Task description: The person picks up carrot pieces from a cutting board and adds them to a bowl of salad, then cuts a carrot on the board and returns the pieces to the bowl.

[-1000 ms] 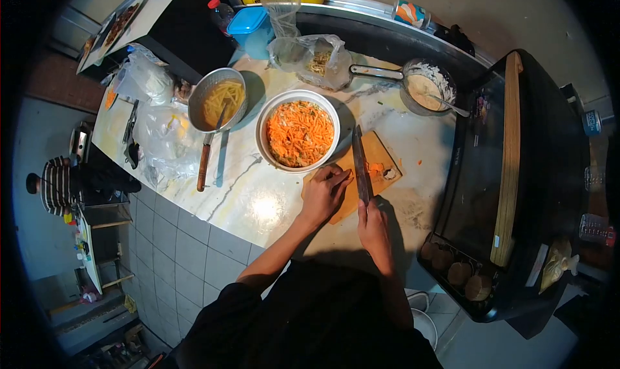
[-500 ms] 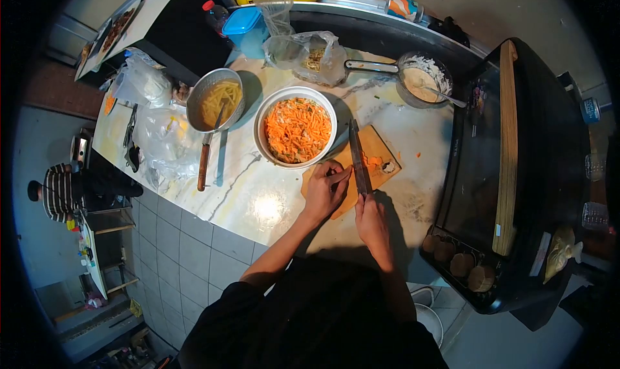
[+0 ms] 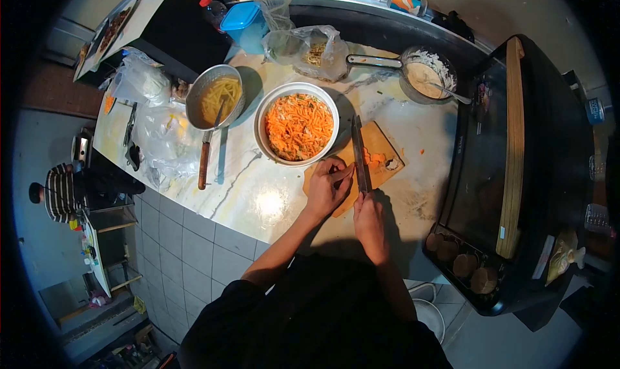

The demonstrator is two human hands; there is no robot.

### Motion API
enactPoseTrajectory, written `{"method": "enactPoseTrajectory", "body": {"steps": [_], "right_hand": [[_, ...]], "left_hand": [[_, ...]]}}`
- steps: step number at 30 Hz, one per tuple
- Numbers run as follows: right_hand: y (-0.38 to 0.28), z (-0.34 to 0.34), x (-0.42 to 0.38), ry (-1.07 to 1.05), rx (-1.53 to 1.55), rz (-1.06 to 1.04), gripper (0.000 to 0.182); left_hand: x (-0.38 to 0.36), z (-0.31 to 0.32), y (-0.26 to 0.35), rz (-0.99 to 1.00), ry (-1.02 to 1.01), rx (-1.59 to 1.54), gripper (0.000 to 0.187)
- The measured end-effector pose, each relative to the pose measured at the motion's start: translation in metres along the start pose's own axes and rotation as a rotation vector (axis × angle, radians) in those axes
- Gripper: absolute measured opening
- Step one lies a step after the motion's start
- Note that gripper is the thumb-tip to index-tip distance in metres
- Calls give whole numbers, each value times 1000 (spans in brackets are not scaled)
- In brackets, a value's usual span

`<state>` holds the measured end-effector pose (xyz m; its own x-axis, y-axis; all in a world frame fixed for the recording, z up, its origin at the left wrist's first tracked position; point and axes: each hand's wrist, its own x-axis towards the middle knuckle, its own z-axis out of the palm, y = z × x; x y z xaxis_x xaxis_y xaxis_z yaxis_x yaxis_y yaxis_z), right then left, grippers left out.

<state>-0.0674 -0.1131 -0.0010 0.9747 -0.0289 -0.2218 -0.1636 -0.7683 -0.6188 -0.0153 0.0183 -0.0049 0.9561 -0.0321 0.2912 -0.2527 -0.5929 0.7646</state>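
The right hand (image 3: 370,224) gripped the knife (image 3: 360,156) by its handle, with the fingers closed around it. The blade pointed away from the body, over the cutting board (image 3: 385,142), and its tip extended past the board's far edge. The left hand (image 3: 327,188) was positioned at the left side of the blade. Its fingers were bent, with thumb and forefinger drawn close together beside the blade; whether they pinched a piece of food could not be determined.

Orange pieces (image 3: 374,158) lay on the board, to the right of the blade. The board rested at an angle on the worktop (image 3: 242,194).

The white bowl (image 3: 258,127), filled with orange shreds (image 3: 298,127), stood near the board, beyond the left hand. The saucepan (image 3: 195,114) stood to its left, holding pale yellow strips (image 3: 223,92) in liquid, with its wooden handle directed toward the near edge. A utensil leaned inside it. Plastic bags (image 3: 169,143) lay left of the saucepan.

The pan (image 3: 408,92) at the far right contained a pale mixture (image 3: 421,75) and a spoon (image 3: 455,95). An open plastic bag (image 3: 332,56) lay at the end of its handle. The black appliance (image 3: 478,149) stood at the right side.
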Motion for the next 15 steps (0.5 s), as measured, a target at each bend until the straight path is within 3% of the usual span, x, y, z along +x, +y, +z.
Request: {"method": "enactPoseTrajectory", "body": {"steps": [3, 5, 15], "right_hand": [[-5, 5, -1, 41, -53, 44, 26], [-5, 6, -1, 49, -197, 31, 34], [-7, -14, 4, -48, -159, 90, 33]], "left_hand": [[1, 2, -3, 9, -6, -4, 18], [2, 2, -4, 39, 7, 33, 17], [1, 1, -4, -14, 22, 22, 16]]}}
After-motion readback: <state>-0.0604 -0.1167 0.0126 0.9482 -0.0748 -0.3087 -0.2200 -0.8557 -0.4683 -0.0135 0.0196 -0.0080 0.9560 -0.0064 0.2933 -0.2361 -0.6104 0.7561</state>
